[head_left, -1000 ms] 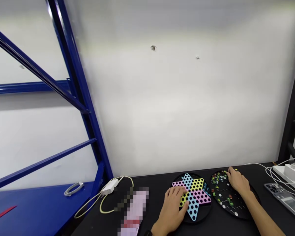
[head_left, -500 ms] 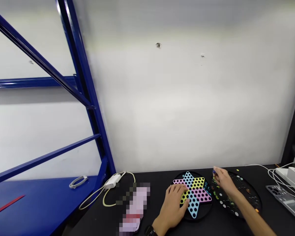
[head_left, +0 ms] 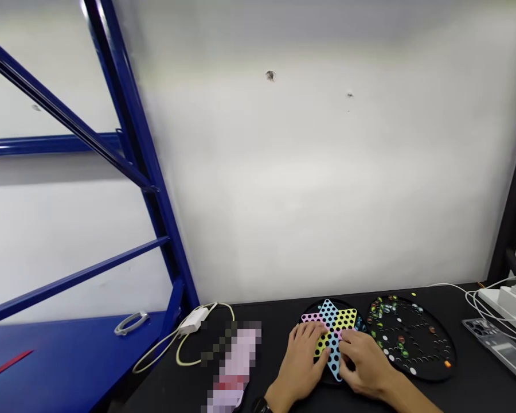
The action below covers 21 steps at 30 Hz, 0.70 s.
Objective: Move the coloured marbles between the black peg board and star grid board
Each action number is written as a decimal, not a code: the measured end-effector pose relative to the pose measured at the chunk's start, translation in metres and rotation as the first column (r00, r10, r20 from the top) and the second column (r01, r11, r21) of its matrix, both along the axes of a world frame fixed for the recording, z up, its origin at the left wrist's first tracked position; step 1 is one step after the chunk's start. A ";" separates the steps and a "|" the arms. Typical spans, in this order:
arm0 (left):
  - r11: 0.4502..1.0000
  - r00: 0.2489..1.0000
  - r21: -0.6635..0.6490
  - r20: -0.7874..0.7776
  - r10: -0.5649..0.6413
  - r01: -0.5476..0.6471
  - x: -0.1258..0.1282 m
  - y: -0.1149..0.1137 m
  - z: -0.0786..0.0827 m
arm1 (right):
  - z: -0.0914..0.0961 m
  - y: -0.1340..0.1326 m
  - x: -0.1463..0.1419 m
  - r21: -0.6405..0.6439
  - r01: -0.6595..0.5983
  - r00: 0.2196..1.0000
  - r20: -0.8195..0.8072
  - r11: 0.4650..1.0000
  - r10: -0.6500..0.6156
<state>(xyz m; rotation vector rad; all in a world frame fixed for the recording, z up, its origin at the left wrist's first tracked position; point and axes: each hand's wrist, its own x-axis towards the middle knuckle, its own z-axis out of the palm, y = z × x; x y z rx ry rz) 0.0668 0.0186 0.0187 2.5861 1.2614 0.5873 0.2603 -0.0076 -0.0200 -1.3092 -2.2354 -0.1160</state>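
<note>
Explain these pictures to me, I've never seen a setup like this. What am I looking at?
There's no machine here: these are a person's bare hands, filmed by one camera worn on the head, looking forward and down. On a black table lies a colourful star-shaped Chinese checkers board. The left hand and right hand both rest on it, and nothing held can be seen. Beside it, a round black board carries glass marbles. Further right is a white power strip; to the left lies a blurred pink item. A blue metal shelf frame stands at left.
</note>
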 end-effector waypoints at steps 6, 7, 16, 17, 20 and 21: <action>1.000 1.000 0.021 0.002 0.000 0.000 -0.001 0.000 -0.002 | 0.000 -0.007 -0.010 0.059 -0.034 0.998 -0.056 0.998 0.038; 1.000 1.000 0.019 0.000 0.001 -0.001 -0.002 0.000 -0.002 | -0.001 -0.008 -0.010 0.073 -0.034 0.997 -0.060 0.997 0.039; 1.000 1.000 0.030 -0.007 -0.001 0.002 -0.001 0.002 -0.003 | 0.014 -0.014 0.012 0.022 0.082 0.991 -0.107 0.996 -0.079; 0.999 1.000 0.033 -0.004 -0.004 0.004 -0.001 0.002 -0.004 | 0.018 -0.011 0.021 -0.002 0.152 0.982 -0.112 0.988 -0.151; 0.999 1.000 0.032 0.003 -0.006 0.006 -0.001 0.003 -0.003 | 0.031 0.001 0.059 -0.103 0.412 0.902 -0.096 0.905 -0.421; 1.000 1.000 0.027 0.002 -0.006 0.006 -0.001 0.002 -0.003 | 0.033 0.004 0.073 -0.150 0.485 0.863 -0.074 0.861 -0.499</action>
